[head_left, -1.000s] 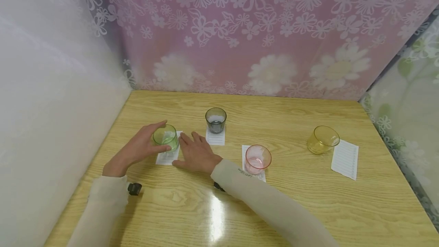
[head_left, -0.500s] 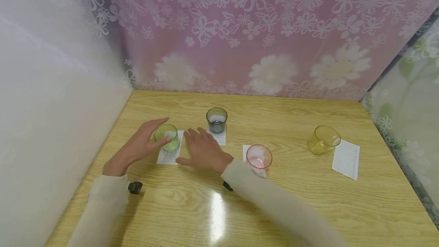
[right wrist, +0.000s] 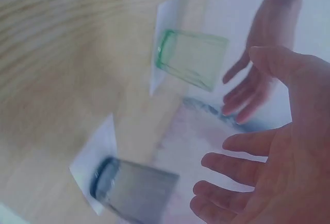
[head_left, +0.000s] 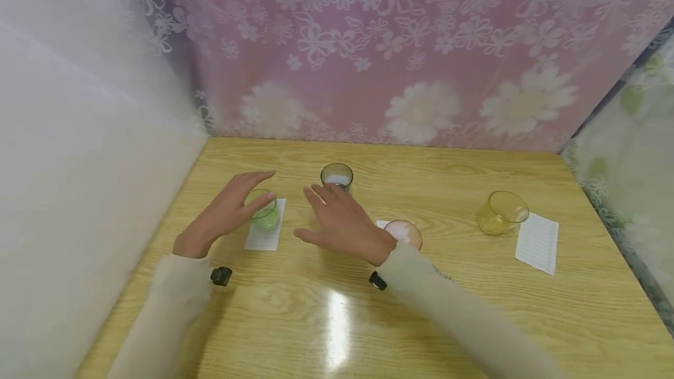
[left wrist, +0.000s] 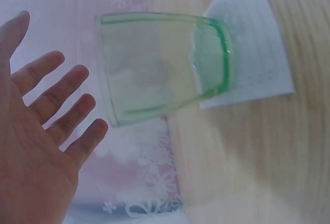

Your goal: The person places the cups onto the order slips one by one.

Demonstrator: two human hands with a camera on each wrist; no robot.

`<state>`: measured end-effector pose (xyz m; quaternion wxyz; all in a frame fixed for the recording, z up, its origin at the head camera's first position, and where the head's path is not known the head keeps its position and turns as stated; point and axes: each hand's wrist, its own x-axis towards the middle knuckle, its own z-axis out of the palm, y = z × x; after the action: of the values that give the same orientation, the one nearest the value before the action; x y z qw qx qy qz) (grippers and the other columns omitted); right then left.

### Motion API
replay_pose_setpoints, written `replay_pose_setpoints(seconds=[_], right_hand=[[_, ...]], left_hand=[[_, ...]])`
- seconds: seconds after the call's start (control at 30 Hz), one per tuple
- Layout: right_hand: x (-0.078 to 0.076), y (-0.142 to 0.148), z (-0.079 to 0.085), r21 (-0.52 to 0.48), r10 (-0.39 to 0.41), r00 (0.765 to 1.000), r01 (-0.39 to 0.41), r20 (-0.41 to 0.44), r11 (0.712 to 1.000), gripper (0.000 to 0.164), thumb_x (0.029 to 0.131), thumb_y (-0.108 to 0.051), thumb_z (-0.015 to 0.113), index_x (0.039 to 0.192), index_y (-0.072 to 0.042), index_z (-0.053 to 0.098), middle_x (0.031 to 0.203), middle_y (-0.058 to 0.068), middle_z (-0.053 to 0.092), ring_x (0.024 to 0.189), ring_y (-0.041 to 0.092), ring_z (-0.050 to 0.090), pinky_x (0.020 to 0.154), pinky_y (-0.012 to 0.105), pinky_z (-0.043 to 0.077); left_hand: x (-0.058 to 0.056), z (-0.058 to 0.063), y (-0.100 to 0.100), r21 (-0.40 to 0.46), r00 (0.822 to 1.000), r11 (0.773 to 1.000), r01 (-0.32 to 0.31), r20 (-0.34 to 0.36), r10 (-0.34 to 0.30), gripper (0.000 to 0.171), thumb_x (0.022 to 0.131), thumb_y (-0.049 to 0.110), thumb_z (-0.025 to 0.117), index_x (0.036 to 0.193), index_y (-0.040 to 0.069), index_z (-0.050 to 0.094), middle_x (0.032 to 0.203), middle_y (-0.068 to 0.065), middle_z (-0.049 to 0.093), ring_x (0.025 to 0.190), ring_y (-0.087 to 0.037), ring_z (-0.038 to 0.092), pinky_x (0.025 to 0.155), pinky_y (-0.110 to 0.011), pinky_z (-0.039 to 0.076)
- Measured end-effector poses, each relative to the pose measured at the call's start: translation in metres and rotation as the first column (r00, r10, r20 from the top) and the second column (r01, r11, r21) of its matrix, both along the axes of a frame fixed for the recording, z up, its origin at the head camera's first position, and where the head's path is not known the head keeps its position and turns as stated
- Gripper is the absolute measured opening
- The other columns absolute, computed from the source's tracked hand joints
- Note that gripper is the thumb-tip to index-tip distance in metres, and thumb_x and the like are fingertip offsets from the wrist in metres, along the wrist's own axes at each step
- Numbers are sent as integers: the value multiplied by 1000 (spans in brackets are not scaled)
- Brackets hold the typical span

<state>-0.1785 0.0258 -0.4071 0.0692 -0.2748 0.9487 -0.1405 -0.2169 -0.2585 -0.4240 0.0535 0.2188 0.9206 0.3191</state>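
Note:
A green glass (head_left: 267,219) stands upright on a lined paper slip (head_left: 263,241) at the left of the table. Just above its rim hovers my left hand (head_left: 227,209), fingers extended and thumb spread. In the left wrist view, those fingertips are apart from the green glass (left wrist: 154,69). My right hand (head_left: 344,221) is raised over the middle of the table, partly covering a grey glass (head_left: 337,173). The right wrist view has the grey glass (right wrist: 136,188) upright on its paper slip (right wrist: 95,162), with the right hand's relaxed fingers not touching it.
A pink glass (head_left: 409,231) stands partly behind my right wrist. Farther right, a yellow glass (head_left: 495,220) stands beside a lined paper slip (head_left: 538,243). A floral curtain (head_left: 368,75) backs the wooden table (head_left: 274,332), and a pale wall (head_left: 95,151) flanks it on the left.
My left hand has come off the green glass and risen slightly. The right hand has drawn back to the right and up, away from the green glass's paper slip. The glasses stay put.

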Motion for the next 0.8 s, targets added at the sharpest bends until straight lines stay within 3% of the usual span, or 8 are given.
replay_pose_setpoints(seconds=[0.37, 0.57, 0.8], right_hand=[[6, 41, 33, -25, -13, 998, 11, -68, 1000, 81, 106, -57, 67, 168, -10, 43, 173, 15, 42, 162, 43, 34, 125, 65, 39], [7, 62, 40, -45, -54, 996, 51, -66, 998, 79, 106, -55, 68, 167, -11, 45, 173, 16, 41, 163, 45, 32, 127, 66, 35], [5, 95, 40, -62, -52, 989, 44, -136, 997, 75, 105, -51, 70, 163, -9, 50, 170, 20, 44, 161, 49, 34, 127, 69, 33]], left_hand=[[-15, 18, 37, -39, 997, 996, 80, 1, -80, 64, 115, 52, 52, 170, 21, 41, 173, -11, 41, 164, -38, 29, 128, -68, 30], [-22, 25, 68, -73, 989, 987, 145, -31, -148, 62, 115, 49, 53, 168, 20, 43, 171, -12, 43, 162, -37, 33, 130, -65, 30], [-25, 29, 105, -169, 978, 969, 178, -82, -194, 62, 115, 49, 54, 167, 18, 45, 168, -11, 48, 159, -35, 39, 128, -60, 37]])
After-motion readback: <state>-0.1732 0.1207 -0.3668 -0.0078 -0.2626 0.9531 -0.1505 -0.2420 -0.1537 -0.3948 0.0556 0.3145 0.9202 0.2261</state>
